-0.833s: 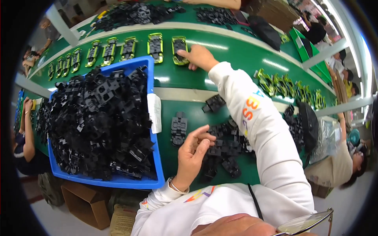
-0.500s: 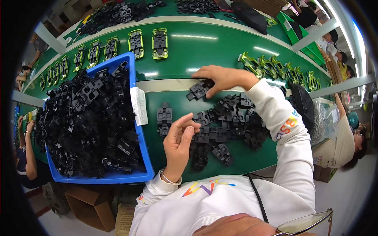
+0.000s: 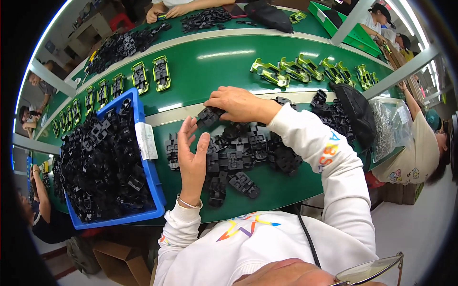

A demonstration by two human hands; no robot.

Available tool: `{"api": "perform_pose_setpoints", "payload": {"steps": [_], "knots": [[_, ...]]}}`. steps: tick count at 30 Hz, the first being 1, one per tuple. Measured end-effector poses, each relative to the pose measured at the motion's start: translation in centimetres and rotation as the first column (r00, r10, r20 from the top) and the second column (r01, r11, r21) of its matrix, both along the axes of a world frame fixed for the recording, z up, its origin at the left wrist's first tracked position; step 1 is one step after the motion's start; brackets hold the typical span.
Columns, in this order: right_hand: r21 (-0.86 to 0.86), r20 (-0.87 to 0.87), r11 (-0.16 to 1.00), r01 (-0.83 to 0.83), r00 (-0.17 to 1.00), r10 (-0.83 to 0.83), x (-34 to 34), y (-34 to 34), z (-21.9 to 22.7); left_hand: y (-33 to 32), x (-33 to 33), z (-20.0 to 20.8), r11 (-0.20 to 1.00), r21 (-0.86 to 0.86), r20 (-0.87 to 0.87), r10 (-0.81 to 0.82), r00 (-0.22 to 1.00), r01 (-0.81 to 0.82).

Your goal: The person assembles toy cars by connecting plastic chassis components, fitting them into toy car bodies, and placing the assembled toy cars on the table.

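Observation:
A black plastic chassis part (image 3: 208,117) is pinched under the fingers of my right hand (image 3: 236,104), above the near edge of the pale strip. My left hand (image 3: 192,159) is raised just below it, fingers and thumb apart, holding nothing. Its palm faces the held part. Beside the left hand lies another chassis part (image 3: 171,151), partly hidden by the fingers. A loose pile of the same black parts (image 3: 236,159) spreads to the right of that hand and under my right forearm.
A blue bin (image 3: 155,190) heaped with black parts stands at left. Yellow-green car bodies fitted with black chassis (image 3: 161,74) line up beyond it; more yellow-green bodies (image 3: 272,74) sit farther right. A black bag (image 3: 355,114) and a clear plastic bag (image 3: 386,128) lie right. People work nearby.
My left hand has opened from a curled pose and come up close to the held chassis part. The right hand keeps its grip. The whole view has turned somewhat.

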State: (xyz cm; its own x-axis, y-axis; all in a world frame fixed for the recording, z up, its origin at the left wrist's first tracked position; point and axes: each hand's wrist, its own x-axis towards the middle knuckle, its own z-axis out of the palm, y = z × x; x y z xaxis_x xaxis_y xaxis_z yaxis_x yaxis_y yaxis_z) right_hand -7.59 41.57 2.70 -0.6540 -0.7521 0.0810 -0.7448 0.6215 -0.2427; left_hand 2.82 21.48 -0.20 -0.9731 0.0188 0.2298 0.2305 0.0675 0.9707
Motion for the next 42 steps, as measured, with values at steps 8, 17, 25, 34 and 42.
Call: {"api": "perform_pose_setpoints", "payload": {"steps": [8, 17, 25, 34, 42], "knots": [[-0.273, -0.046, 0.925, 0.265, 0.957, -0.288, -3.1, 6.3, -1.8, 0.0, -0.2, 0.4, 0.996, -0.083, 0.046, 0.044, 0.998, -0.040], [0.028, -0.247, 0.815, 0.578, 0.794, -0.555, -3.1, 11.7, -1.0, -1.6, 1.1, 2.5, 0.981, 0.188, 0.150, -0.069, 0.986, 0.040], [-0.289, -0.032, 0.925, -0.245, 0.969, 0.246, 7.2, -4.2, 7.7, -1.7, 2.0, 3.7, 0.417, 0.898, 0.387, -0.600, 0.700, -0.139], [0.087, -0.050, 0.843, 0.531, 0.847, -0.528, 3.8, -3.1, -1.0, -6.8, 3.4, 0.7, 0.479, 0.877, 0.308, -0.498, 0.811, -0.039], [-0.305, 0.125, 0.928, 0.213, 0.975, -0.182, 0.5, -5.4, -5.0, -6.0, 4.0, 0.5, 0.545, 0.838, 0.297, -0.441, 0.847, -0.010]]}}
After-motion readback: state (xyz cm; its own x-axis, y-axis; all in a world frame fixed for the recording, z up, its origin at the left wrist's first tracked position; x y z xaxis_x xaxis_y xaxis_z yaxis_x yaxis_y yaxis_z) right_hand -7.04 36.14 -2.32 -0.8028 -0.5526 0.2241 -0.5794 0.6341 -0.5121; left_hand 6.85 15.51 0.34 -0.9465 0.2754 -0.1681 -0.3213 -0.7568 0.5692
